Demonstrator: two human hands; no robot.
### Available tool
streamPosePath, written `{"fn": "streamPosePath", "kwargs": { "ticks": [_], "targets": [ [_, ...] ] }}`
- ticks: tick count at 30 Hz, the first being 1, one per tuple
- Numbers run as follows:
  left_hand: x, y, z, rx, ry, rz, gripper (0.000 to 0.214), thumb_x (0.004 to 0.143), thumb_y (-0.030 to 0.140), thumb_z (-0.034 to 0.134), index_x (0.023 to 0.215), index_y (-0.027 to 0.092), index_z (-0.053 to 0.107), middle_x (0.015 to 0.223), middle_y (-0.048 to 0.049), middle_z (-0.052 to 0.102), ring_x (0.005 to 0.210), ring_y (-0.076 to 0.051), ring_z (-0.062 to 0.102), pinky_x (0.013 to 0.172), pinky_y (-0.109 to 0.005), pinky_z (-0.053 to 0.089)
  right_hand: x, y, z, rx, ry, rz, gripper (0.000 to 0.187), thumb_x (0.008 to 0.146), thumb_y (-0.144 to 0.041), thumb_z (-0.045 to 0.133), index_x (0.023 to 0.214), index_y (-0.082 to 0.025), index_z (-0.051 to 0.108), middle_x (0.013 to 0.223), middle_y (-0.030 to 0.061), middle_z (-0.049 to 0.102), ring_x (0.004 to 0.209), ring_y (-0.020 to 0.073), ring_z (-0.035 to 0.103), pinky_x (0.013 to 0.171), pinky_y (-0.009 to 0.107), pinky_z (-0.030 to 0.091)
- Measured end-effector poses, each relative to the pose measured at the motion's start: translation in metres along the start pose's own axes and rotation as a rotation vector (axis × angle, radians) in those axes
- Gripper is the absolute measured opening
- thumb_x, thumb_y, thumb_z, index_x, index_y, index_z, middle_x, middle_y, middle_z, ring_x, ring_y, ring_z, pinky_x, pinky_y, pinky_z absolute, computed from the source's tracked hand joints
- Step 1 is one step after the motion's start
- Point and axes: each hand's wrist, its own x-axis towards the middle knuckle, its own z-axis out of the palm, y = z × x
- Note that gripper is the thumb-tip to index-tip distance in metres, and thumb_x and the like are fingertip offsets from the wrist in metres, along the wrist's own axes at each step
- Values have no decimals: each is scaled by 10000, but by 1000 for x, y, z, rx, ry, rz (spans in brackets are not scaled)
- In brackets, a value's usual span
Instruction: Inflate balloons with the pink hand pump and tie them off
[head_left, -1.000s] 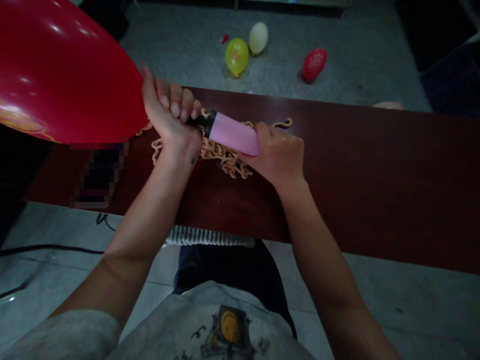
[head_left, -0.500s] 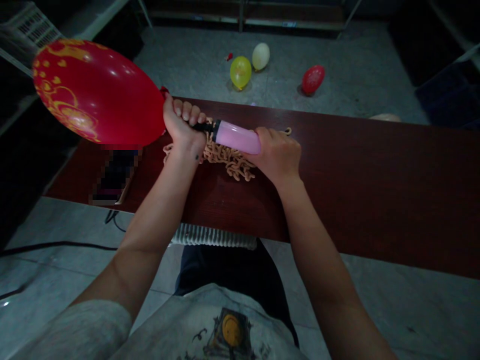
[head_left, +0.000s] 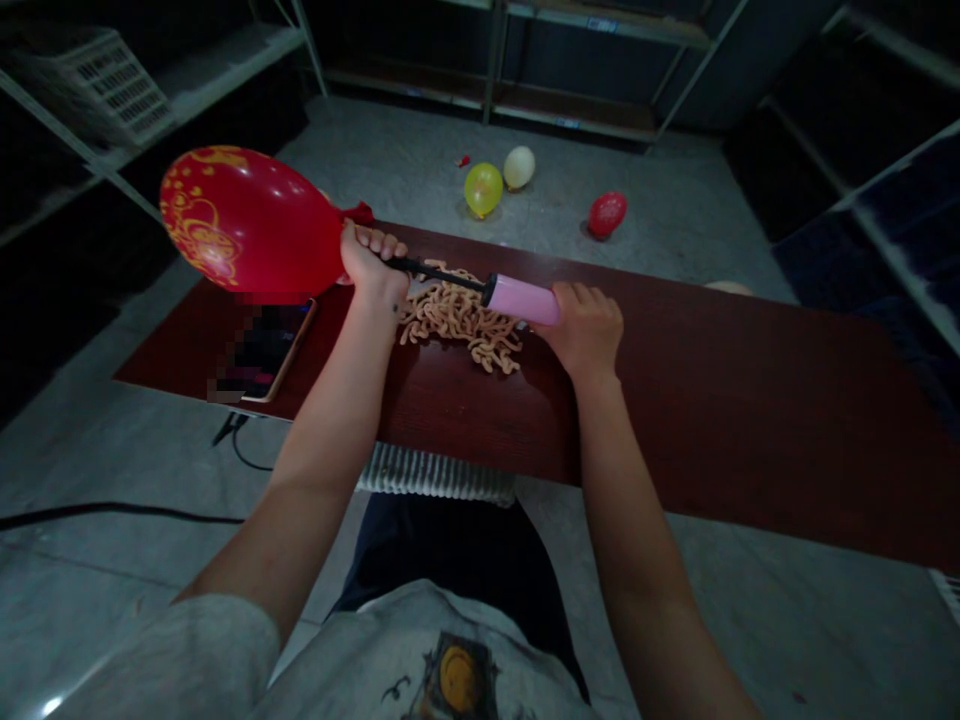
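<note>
A pink balloon pump [head_left: 525, 299] stretches between my hands over the table, its thin black rod showing. My right hand [head_left: 585, 325] is wrapped round the pink barrel. Closed round the black end of the pump is my left hand [head_left: 373, 262], at the neck of an inflated red balloon [head_left: 251, 222] with yellow printed hearts. That hand hides the joint between balloon and pump. Beneath the pump lies a heap of tan, twisted cord-like pieces [head_left: 457, 318] on the dark red table [head_left: 720, 400].
A phone [head_left: 289, 350], partly blurred out, lies at the table's left. On the floor beyond sit a yellow balloon [head_left: 483, 189], a white balloon [head_left: 519, 167] and a smaller red balloon [head_left: 607, 214]. Shelves [head_left: 570, 115] line the back; a white crate [head_left: 120, 85] stands at left.
The pump has lengthened: my right hand and the barrel moved away from my left hand, baring the black rod. The view has tilted up, showing more shelving.
</note>
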Motion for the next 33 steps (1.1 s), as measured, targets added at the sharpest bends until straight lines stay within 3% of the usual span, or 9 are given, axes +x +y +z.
{"fn": "streamPosePath", "kwargs": {
  "ticks": [6,12,15,19,25,33],
  "targets": [
    [1,23,4,-20,-82,74,459,1079,319,372,669,186,214,561,57,90,429,-107,113,450,-220,123,-2,2,-2,38,-12,4,437,850,-558,567,1071,-186,627,990,124,690,871,269,595,683,341,350],
    [-13,24,11,31,-184,94,470,1079,358,353,671,184,197,533,78,116,384,-62,138,452,-209,107,-6,-5,-9,103,-91,-1,469,819,-573,593,1079,-185,631,987,122,709,817,262,626,663,335,365],
    [-15,15,12,132,-233,115,477,1077,366,339,663,194,175,513,83,126,365,-59,160,436,-222,126,-6,-9,-15,135,-116,-10,443,824,-548,594,1078,-188,630,973,112,712,814,256,634,665,336,376],
    [-28,-11,11,288,-194,155,517,1047,394,390,633,202,148,485,72,139,342,-76,165,411,-255,160,-6,-19,-21,160,-139,-21,439,830,-542,587,1072,-177,616,982,127,709,821,259,638,661,335,382],
    [-50,-51,7,479,-189,67,557,1021,422,433,582,194,175,463,59,172,341,-84,192,388,-243,219,-7,-31,-17,196,-169,20,488,821,-547,608,1124,-165,593,982,144,718,819,278,650,645,332,379],
    [-26,-49,-4,409,-90,55,518,1031,331,378,569,202,183,441,64,168,328,-81,179,369,-236,205,-2,-33,-7,228,-127,3,476,846,-555,581,1142,-184,623,1027,133,725,860,272,663,660,325,387]
  ]
}}
